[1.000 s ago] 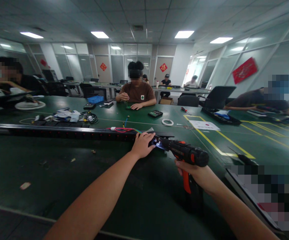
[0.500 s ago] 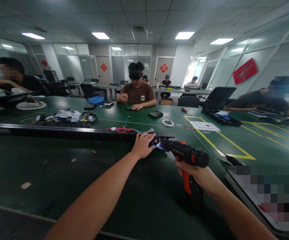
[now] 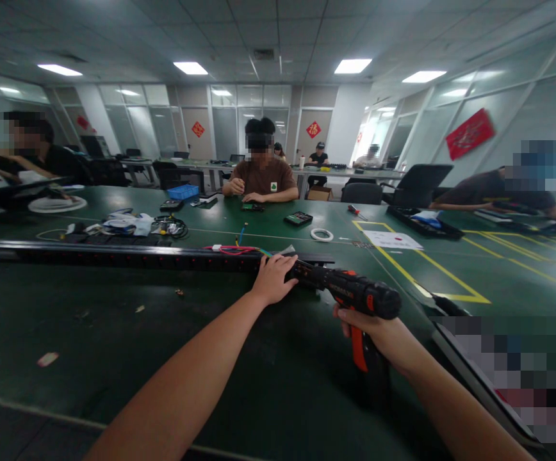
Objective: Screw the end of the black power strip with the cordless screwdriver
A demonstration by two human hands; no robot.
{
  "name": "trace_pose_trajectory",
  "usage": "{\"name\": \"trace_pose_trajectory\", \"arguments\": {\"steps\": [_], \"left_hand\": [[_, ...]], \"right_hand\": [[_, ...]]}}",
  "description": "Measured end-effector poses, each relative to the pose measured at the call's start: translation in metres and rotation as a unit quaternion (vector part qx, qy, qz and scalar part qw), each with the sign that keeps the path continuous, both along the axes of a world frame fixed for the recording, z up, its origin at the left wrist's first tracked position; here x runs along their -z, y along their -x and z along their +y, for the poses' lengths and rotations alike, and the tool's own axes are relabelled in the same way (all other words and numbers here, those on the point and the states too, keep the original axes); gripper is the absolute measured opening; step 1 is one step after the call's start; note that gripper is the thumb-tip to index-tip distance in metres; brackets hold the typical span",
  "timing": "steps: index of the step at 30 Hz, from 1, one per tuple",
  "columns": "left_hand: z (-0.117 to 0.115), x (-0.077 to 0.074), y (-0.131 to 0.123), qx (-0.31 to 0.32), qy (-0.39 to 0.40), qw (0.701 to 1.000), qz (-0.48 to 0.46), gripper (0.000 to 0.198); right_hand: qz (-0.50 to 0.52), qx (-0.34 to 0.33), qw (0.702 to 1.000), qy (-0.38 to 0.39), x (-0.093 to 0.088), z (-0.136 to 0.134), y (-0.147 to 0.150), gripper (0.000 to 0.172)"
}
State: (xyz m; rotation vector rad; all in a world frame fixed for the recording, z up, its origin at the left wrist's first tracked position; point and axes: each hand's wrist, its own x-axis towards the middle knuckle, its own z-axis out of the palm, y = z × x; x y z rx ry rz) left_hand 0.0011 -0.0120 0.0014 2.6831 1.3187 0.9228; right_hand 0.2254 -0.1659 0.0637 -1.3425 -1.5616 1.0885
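A long black power strip (image 3: pixel 163 257) with a row of small red marks lies across the green table. My left hand (image 3: pixel 274 279) is closed over it near its right end, fingers on top and thumb toward me. Red, blue and yellow-green wires (image 3: pixel 240 247) come out by my fingertips. In my right hand (image 3: pixel 371 328) is a black and orange cordless drill (image 3: pixel 362 294), gripped by its handle. The drill points left, its nose against or very close to the strip's end beside my left thumb. The bit's tip and whatever it meets are too dark to make out.
Across the table (image 3: pixel 129 358) a person (image 3: pixel 263 176) works on a small board. Cables and bags (image 3: pixel 129 224) lie beyond the strip. A white ring (image 3: pixel 321 235), a black tray (image 3: pixel 298 218) and a screwdriver (image 3: pixel 356 211) are farther back. Other people sit left and right.
The bright light at the drill's nose has gone out. Both hands keep their hold in nearly the same place; the view has shifted slightly.
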Motion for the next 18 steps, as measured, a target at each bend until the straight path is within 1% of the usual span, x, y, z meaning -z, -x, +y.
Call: {"name": "trace_pose_trajectory", "arguments": {"steps": [4, 14, 18], "left_hand": [[0.0010, 0.0004, 0.0001, 0.001, -0.001, 1.000, 0.000, 0.062], [0.0013, 0.0011, 0.0005, 0.002, -0.001, 1.000, -0.001, 0.062], [0.0008, 0.0007, 0.0002, 0.001, -0.002, 1.000, -0.003, 0.063]], "right_hand": [[-0.008, -0.001, 1.000, 0.001, -0.0003, -0.0003, 0.0001, 0.038], [-0.011, 0.004, 1.000, -0.007, -0.0017, 0.0001, -0.0001, 0.034], [-0.013, 0.007, 1.000, 0.007, -0.0013, -0.0001, 0.0001, 0.034]]}}
